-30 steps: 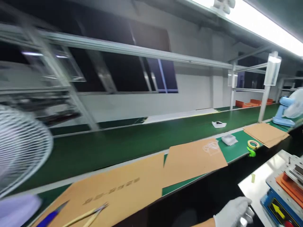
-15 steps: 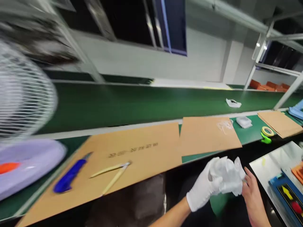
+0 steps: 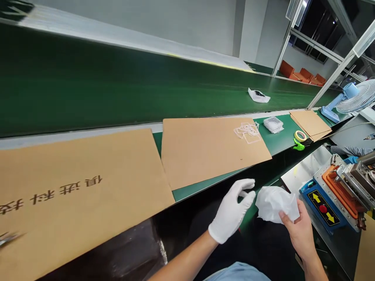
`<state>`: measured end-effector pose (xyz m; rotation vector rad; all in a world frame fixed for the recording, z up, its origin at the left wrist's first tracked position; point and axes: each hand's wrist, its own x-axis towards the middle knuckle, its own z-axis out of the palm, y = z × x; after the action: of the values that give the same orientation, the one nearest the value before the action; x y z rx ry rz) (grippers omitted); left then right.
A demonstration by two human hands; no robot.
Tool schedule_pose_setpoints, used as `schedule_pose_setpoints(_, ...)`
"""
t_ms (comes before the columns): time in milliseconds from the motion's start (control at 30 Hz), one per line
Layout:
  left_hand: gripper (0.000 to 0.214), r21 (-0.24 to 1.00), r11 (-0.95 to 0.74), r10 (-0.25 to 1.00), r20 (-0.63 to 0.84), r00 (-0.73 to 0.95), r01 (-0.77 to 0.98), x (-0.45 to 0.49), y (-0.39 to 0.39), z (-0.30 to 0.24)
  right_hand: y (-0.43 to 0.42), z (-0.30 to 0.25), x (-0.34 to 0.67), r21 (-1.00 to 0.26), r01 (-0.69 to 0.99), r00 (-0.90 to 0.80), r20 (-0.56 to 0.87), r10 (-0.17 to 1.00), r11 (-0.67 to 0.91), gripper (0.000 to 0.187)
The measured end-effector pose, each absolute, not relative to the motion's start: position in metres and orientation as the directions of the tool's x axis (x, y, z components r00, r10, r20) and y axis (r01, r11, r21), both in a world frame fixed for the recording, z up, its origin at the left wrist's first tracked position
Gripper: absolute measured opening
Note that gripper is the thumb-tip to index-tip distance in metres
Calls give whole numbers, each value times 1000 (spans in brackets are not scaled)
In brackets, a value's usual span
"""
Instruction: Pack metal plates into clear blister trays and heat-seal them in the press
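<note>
White wrap [image 3: 274, 201] is just off the table's [image 3: 279, 144] near edge, pinched by the right hand [image 3: 301, 232]; a loose pinch could drop it. The gloved left hand's [image 3: 232, 212] fingers are apart, holding nothing. White loops [image 3: 247, 130] at the cardboard's [image 3: 202, 152] far right corner could snag fingers.

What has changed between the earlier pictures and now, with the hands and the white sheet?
The left hand has let go of the white sheet, moving off leftward; the right hand now holds it alone. The cardboard stays in place.
</note>
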<state>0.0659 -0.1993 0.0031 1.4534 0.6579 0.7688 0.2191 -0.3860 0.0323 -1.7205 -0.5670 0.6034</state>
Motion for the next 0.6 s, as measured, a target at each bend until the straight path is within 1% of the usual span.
schedule_pose_setpoints(67,54,993,-117,695,104,711,-30,71,-196,12,-386,31,219,-967,94,737,-91,669,-235,63)
schedule_pose_setpoints(100,53,988,-150,650,115,751,-21,74,-195,16,-386,30,219,-963,106,729,-92,678,-246,64)
schedule_pose_setpoints(133,44,987,-161,631,115,767,-16,77,-194,18,-385,29,219,-959,118,722,-96,685,-258,65)
schedule_pose_setpoints(200,21,995,-103,672,76,737,-9,83,-192,19,-384,28,220,-951,132,730,-98,677,-281,66)
schedule_pose_setpoints(233,18,999,-39,712,36,701,-12,84,-190,17,-384,28,222,-948,129,747,-100,658,-290,66)
schedule_pose_setpoints(333,28,988,143,806,-79,587,-64,81,-183,8,-386,28,228,-955,53,816,-128,564,-292,70)
schedule_pose_setpoints(400,32,979,184,833,-106,543,-92,74,-180,1,-389,29,231,-956,-5,840,-164,517,-295,74)
schedule_pose_setpoints(433,33,980,181,838,-107,535,-88,70,-180,-2,-391,30,232,-951,-4,849,-168,502,-310,76)
schedule_pose_setpoints(467,32,985,160,836,-97,541,-71,67,-182,-4,-392,30,233,-939,26,859,-155,489,-344,76)
schedule_pose_setpoints(533,25,998,60,812,-33,583,-28,62,-189,-5,-393,31,232,-880,168,872,-78,483,-444,73)
schedule_pose_setpoints(600,23,991,-130,768,121,629,-32,61,-199,-3,-391,31,229,-778,354,843,25,537,-520,68)
